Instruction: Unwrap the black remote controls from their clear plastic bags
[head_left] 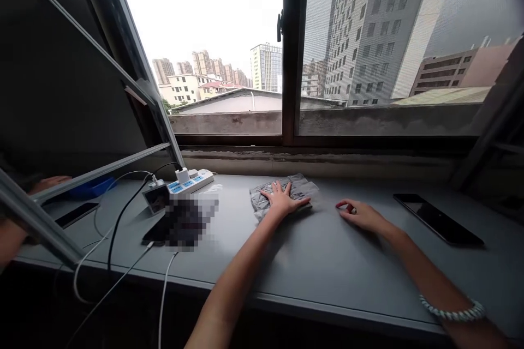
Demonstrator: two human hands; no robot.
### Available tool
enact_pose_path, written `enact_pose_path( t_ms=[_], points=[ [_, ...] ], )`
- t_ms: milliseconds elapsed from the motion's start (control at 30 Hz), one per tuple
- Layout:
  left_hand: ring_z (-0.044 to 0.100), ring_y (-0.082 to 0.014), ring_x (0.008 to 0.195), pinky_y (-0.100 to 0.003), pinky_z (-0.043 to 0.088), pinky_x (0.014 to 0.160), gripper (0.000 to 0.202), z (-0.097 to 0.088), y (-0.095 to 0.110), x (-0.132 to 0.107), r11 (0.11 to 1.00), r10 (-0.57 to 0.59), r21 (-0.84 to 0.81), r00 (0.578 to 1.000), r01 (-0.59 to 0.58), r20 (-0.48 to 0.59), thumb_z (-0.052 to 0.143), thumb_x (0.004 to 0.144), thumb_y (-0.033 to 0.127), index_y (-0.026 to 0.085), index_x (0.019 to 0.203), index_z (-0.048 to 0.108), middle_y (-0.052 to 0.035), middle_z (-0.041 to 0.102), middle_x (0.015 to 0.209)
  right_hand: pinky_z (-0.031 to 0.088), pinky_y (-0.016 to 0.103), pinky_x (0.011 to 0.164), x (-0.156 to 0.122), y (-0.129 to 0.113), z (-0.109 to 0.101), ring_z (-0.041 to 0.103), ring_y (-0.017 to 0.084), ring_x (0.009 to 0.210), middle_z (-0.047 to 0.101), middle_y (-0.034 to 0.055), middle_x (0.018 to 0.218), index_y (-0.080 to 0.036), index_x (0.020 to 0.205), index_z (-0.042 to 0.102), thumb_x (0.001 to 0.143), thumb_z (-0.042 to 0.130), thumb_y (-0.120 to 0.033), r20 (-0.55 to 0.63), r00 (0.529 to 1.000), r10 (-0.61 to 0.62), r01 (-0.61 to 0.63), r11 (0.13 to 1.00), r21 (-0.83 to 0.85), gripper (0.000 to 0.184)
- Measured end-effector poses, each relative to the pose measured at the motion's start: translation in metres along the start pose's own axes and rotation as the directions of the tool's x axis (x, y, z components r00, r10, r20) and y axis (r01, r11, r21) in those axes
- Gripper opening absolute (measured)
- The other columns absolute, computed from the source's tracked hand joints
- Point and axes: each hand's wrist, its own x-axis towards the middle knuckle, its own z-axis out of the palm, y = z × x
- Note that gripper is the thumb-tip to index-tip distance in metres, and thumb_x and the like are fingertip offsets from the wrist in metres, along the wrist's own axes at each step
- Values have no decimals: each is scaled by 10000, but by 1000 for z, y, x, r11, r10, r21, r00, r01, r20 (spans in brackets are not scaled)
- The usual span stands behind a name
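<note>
Two bare hands of mine were over the grey bench (pixel 319 267). My left hand (pixel 281 199) lay palm down with its fingers spread wide, released, flat on a crumpled clear plastic packet (pixel 258 203) with something dark inside. That packet was near the bench's far edge, around the middle of its length, below the window frame (pixel 289 65). My right hand (pixel 362 215) was just beside it, well back from the front edge, thumb and fingers bent toward each other; I could not tell whether anything was between the tips. A beaded bracelet (pixel 454 316) circled that wrist. Farther right, toward the bench's right end, a black tablet (pixel 438 219) lay flat. Left of the packet, a white power strip (pixel 189 183) sat near the far edge, and a dark device (pixel 156 232), partly blurred, lay nearer the front edge.
</note>
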Motion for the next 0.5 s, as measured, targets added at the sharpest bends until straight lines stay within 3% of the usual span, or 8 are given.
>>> enact_pose_path(
  t_ms=[133, 267, 367, 500],
  points=[
    [-49, -400, 1381, -702, -23, 991, 981, -1, -8, -2, 988, -157, -9, 986, 157, -55, 233, 670, 845, 263, 1457, 189, -108, 48, 1536, 424, 271, 633, -1, 1, 0, 591, 194, 778, 640, 16, 804, -277, 1035, 623, 771, 471, -415, -6, 1000, -10, 10, 1000, -4, 335],
    [-12, -388, 1386, -682, -3, 1012, 932, 3, -15, -5, 973, -231, -33, 965, 229, -124, 207, 705, 819, 259, 1451, 212, -123, 76, 1533, 423, 266, 636, -1, 2, 1, 595, 192, 788, 648, 15, 815, -278, 1036, 627, 770, 471, -419, -26, 999, -31, 31, 999, -10, 339],
    [-7, -413, 1378, -680, -14, 1015, 977, 4, -20, -11, 980, -195, -60, 970, 188, -145, 199, 675, 847, 250, 1448, 225, -127, 107, 1528, 421, 267, 627, -2, 2, 2, 594, 192, 777, 645, 13, 807, -278, 1036, 626, 774, 467, -408, -31, 999, -29, 28, 999, -15, 333],
    [-44, -408, 1379, -667, -35, 1030, 1064, 2, -27, -18, 997, -47, -65, 992, 40, -114, 314, 578, 888, 286, 1449, 211, -102, 131, 1528, 414, 261, 594, -2, -1, 2, 589, 181, 725, 639, 8, 790, -278, 1025, 626, 778, 464, -398, -38, 999, -21, 20, 1000, -20, 318]
  ],
)
